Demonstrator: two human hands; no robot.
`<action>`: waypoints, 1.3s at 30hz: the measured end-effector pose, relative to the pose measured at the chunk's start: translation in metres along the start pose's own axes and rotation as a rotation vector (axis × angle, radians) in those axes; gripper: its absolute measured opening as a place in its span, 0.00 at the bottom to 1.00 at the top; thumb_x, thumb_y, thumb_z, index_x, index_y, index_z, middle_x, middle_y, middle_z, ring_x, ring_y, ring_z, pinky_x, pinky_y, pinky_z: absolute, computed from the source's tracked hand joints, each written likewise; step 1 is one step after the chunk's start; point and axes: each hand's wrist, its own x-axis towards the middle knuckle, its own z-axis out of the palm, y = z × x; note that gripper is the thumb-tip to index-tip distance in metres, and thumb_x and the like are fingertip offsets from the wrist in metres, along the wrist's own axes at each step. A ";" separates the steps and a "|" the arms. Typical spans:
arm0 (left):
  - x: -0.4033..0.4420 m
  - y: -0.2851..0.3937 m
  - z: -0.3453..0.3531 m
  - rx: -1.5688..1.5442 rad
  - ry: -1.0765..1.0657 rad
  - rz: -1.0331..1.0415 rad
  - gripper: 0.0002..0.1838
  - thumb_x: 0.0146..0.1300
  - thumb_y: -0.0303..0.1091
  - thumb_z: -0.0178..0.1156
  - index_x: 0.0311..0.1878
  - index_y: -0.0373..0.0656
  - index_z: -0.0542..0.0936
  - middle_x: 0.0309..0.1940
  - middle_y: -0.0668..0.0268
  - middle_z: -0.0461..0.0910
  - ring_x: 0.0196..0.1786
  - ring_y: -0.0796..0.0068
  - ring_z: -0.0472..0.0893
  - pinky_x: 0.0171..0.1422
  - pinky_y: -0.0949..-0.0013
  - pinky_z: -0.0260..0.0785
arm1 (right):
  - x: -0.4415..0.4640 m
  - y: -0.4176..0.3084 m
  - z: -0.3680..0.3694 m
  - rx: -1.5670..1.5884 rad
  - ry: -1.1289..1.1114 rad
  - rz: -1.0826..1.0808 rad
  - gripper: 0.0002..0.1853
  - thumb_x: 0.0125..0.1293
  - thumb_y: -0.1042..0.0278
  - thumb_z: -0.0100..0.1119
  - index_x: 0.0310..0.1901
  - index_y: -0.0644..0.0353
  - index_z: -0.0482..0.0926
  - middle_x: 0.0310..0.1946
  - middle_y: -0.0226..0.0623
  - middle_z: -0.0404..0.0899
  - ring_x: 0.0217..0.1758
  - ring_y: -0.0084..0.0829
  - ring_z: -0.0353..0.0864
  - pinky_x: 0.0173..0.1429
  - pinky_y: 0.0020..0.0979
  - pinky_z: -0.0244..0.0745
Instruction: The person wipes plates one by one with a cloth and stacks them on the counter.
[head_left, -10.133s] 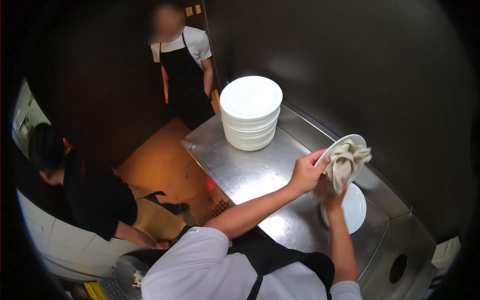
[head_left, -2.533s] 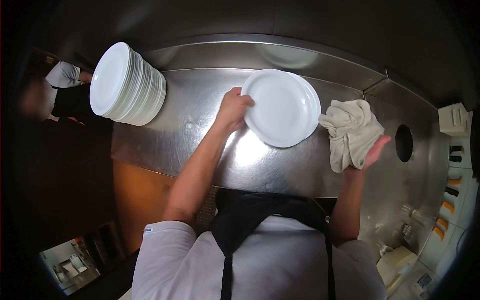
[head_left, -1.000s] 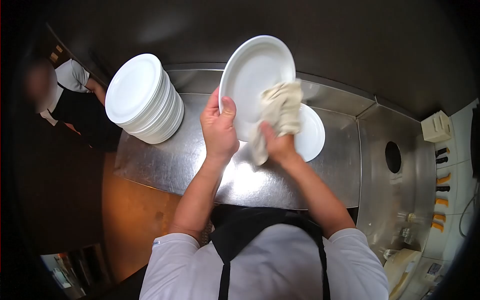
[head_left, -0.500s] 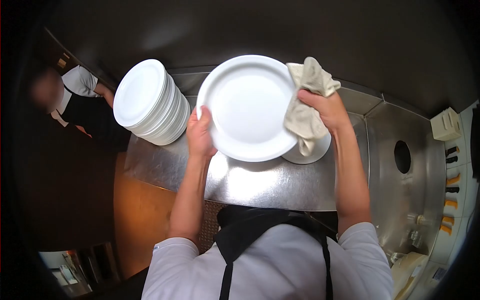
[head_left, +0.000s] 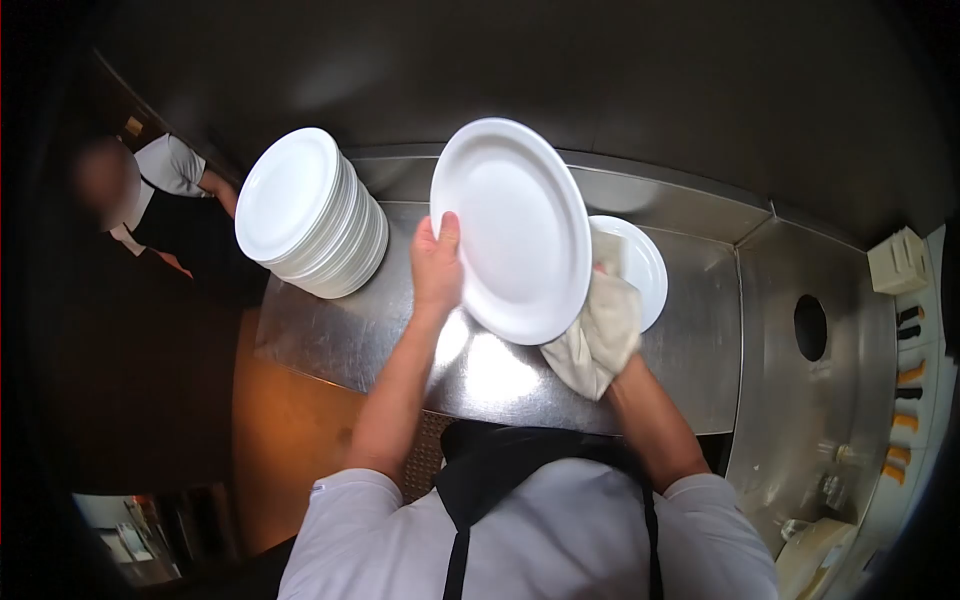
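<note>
A white plate [head_left: 510, 230] is raised above the steel counter, tilted so that it looks oval. My left hand [head_left: 438, 268] grips its left rim, thumb on the front face. At the lower right rim, my right hand [head_left: 625, 374] is mostly covered by a pale beige cloth [head_left: 592, 335] that it holds. The cloth lies against the edge and probably the back of the plate, where the fingers are largely hidden. Another white plate [head_left: 650, 272] rests on the counter behind my right hand. To the left stands a tall stack of white plates [head_left: 355, 240].
The steel counter [head_left: 330, 330] has a raised back edge along a dark wall. Right of it is a steel surface with a round dark hole [head_left: 810, 328]. Knives [head_left: 908, 375] with yellow and black handles line the right wall. A co-worker [head_left: 165, 200] in a dark apron stands left.
The held plate has turned from nearly face-on to a tilted, narrower view. My right hand and cloth have moved down and left, from the upper right rim to the lower right rim.
</note>
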 end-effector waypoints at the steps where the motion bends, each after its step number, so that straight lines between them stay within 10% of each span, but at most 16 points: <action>1: 0.000 0.002 -0.009 0.054 -0.043 -0.025 0.15 0.74 0.39 0.57 0.49 0.35 0.76 0.42 0.63 0.83 0.40 0.80 0.80 0.46 0.74 0.75 | 0.001 -0.014 -0.001 0.109 -0.003 0.055 0.25 0.66 0.59 0.66 0.60 0.61 0.75 0.53 0.37 0.80 0.56 0.30 0.80 0.60 0.30 0.77; 7: -0.033 -0.007 0.007 0.102 -0.332 -0.214 0.13 0.73 0.36 0.58 0.49 0.34 0.77 0.41 0.63 0.83 0.40 0.80 0.80 0.48 0.73 0.74 | 0.061 -0.039 0.017 0.149 0.026 0.144 0.24 0.68 0.58 0.64 0.60 0.60 0.75 0.54 0.37 0.79 0.58 0.31 0.80 0.61 0.30 0.76; 13: -0.012 -0.006 -0.002 -0.056 -0.173 -0.235 0.17 0.75 0.42 0.55 0.51 0.35 0.77 0.41 0.64 0.84 0.40 0.79 0.82 0.48 0.73 0.75 | -0.005 0.042 0.023 -0.194 0.044 -0.148 0.23 0.69 0.56 0.61 0.61 0.60 0.75 0.56 0.38 0.79 0.59 0.32 0.79 0.62 0.30 0.75; 19: -0.028 -0.017 -0.014 0.050 -0.333 -0.304 0.19 0.75 0.44 0.56 0.52 0.34 0.77 0.44 0.64 0.83 0.43 0.79 0.81 0.50 0.72 0.74 | 0.053 -0.029 0.034 0.220 -0.013 0.259 0.22 0.71 0.55 0.58 0.61 0.59 0.75 0.57 0.38 0.78 0.60 0.33 0.78 0.63 0.31 0.74; 25: -0.015 0.003 0.005 0.040 -0.028 -0.094 0.16 0.75 0.40 0.55 0.49 0.33 0.77 0.41 0.64 0.83 0.41 0.78 0.79 0.49 0.72 0.74 | -0.002 0.053 0.010 -0.831 -0.143 -0.440 0.26 0.72 0.53 0.56 0.66 0.58 0.70 0.59 0.38 0.76 0.62 0.36 0.77 0.66 0.32 0.73; 28: 0.002 0.008 -0.013 0.253 0.218 0.146 0.15 0.75 0.38 0.55 0.49 0.32 0.77 0.40 0.62 0.83 0.41 0.78 0.79 0.48 0.72 0.72 | -0.011 0.042 -0.006 0.881 -0.214 0.317 0.30 0.73 0.58 0.56 0.70 0.61 0.62 0.61 0.38 0.74 0.61 0.38 0.78 0.66 0.34 0.75; 31: -0.001 0.010 -0.009 0.199 0.260 0.332 0.15 0.74 0.38 0.56 0.51 0.33 0.75 0.44 0.62 0.81 0.45 0.77 0.79 0.53 0.72 0.72 | 0.024 0.011 0.007 -0.116 0.106 0.091 0.22 0.63 0.65 0.71 0.55 0.65 0.77 0.47 0.35 0.82 0.49 0.26 0.82 0.54 0.25 0.79; 39: -0.018 0.075 0.012 -0.121 0.045 0.171 0.19 0.72 0.35 0.58 0.59 0.32 0.72 0.51 0.58 0.80 0.51 0.73 0.79 0.57 0.68 0.73 | 0.057 -0.012 0.014 0.085 0.257 -0.067 0.18 0.61 0.67 0.73 0.50 0.64 0.80 0.42 0.34 0.82 0.44 0.28 0.82 0.50 0.26 0.79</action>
